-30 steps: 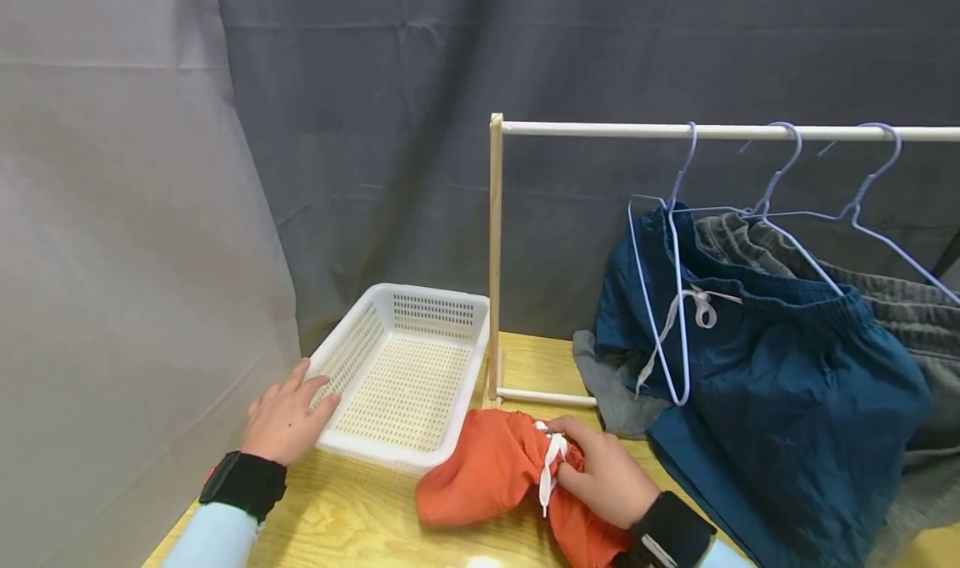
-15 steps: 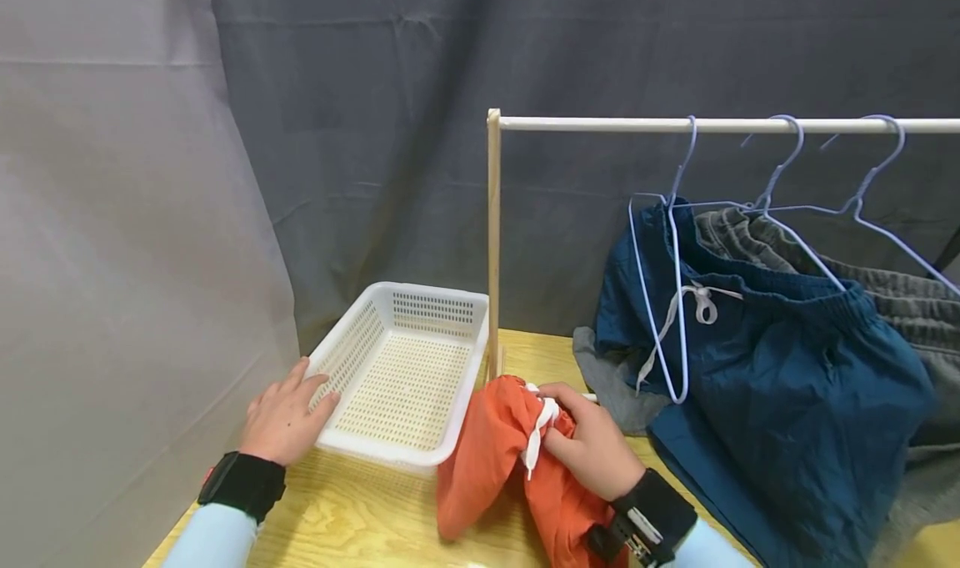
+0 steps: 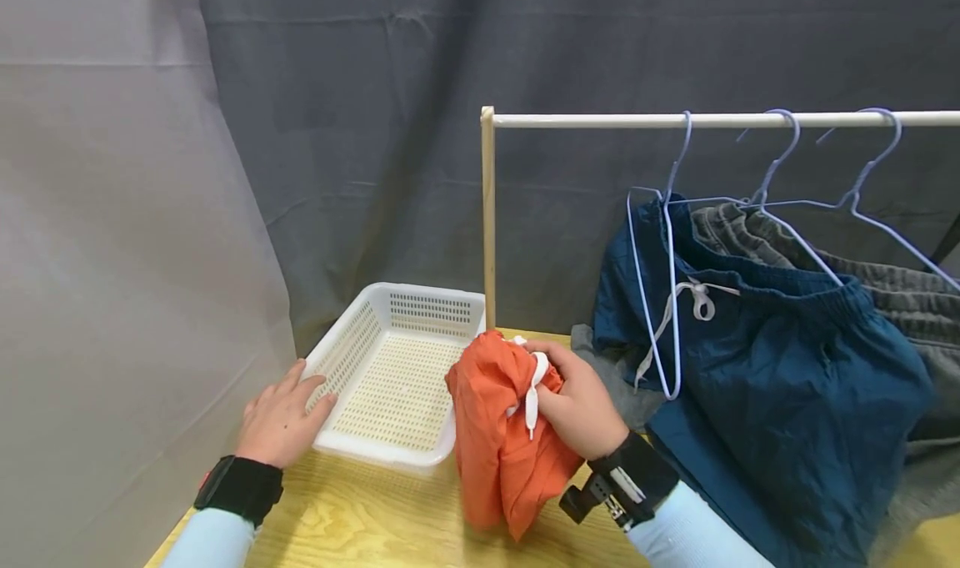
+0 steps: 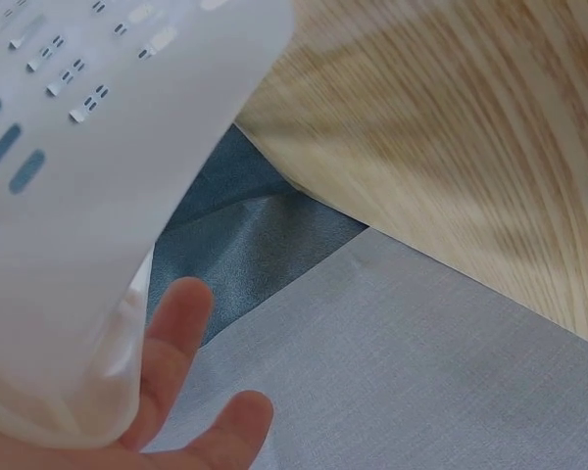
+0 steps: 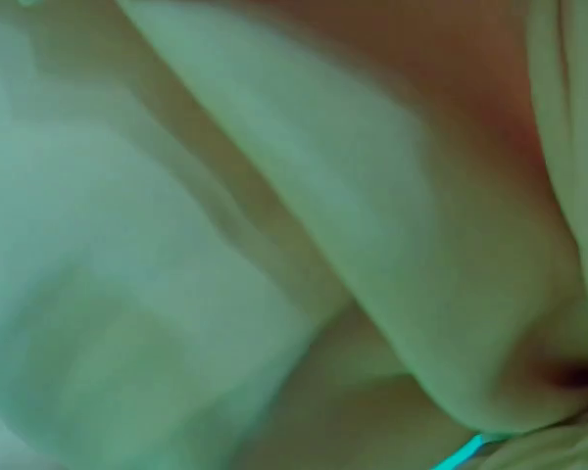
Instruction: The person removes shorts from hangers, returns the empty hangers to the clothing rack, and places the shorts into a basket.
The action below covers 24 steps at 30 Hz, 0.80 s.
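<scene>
My right hand [image 3: 581,405] grips orange shorts [image 3: 495,434] by the waist, beside a white drawstring [image 3: 535,384]. Bunched together, the shorts hang over the table with two legs pointing down. Blurred cloth [image 5: 304,196] fills the right wrist view, hiding the fingers there. My left hand [image 3: 285,418] holds the near left rim of a white plastic basket [image 3: 386,451], thumb over the inner side. In the left wrist view, fingers [image 4: 176,323] show outside the basket's wall [image 4: 127,196]. The orange shorts cover part of the basket's right rim.
A wooden rack post [image 3: 488,218] stands behind the orange shorts, joined to a white rail [image 3: 585,121]. Lilac hangers [image 3: 675,301] hang from it, with blue shorts [image 3: 787,368] and grey garments [image 3: 922,334] at right. A grey curtain [image 3: 337,92] backs the wooden table [image 3: 360,518].
My right hand has lifted the orange shorts up and slightly left, from lying on the table to hanging beside the basket. My left hand has stayed on the basket's rim.
</scene>
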Tool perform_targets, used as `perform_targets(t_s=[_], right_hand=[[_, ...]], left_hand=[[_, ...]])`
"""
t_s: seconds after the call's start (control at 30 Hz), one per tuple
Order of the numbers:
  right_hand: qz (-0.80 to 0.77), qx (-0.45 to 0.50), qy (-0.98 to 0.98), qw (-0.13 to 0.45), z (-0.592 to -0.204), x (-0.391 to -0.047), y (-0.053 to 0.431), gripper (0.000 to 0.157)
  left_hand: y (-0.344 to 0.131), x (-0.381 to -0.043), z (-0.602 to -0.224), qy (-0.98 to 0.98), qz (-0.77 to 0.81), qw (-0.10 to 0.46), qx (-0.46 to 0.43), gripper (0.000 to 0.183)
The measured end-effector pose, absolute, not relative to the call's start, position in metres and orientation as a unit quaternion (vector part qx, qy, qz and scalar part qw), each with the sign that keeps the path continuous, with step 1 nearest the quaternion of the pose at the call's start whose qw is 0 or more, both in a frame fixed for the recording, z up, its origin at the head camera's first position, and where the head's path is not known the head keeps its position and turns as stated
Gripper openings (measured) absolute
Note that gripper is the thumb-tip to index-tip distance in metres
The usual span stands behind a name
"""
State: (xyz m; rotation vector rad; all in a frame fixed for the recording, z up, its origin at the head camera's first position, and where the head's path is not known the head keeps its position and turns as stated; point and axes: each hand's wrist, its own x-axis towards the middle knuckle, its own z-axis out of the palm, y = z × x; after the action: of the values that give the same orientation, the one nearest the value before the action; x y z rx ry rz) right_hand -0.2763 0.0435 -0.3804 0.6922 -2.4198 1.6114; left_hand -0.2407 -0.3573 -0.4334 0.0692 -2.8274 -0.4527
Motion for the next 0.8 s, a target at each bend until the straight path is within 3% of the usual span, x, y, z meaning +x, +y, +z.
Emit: perform_targets(t_s=[0.33, 0.8], right_hand=[[0.558, 0.267, -0.781, 0.088, -0.344, -0.285, 0.024, 0.039], [0.612, 0.263, -0.730, 0.155, -0.287, -0.300, 0.000, 0.036]], left_hand=[[-0.359, -0.242, -0.434, -0.978, -0.157, 0.137, 0.021, 0.061], [-0.360, -0.243, -0.437, -0.977, -0.151, 0.150, 0.021, 0.058]])
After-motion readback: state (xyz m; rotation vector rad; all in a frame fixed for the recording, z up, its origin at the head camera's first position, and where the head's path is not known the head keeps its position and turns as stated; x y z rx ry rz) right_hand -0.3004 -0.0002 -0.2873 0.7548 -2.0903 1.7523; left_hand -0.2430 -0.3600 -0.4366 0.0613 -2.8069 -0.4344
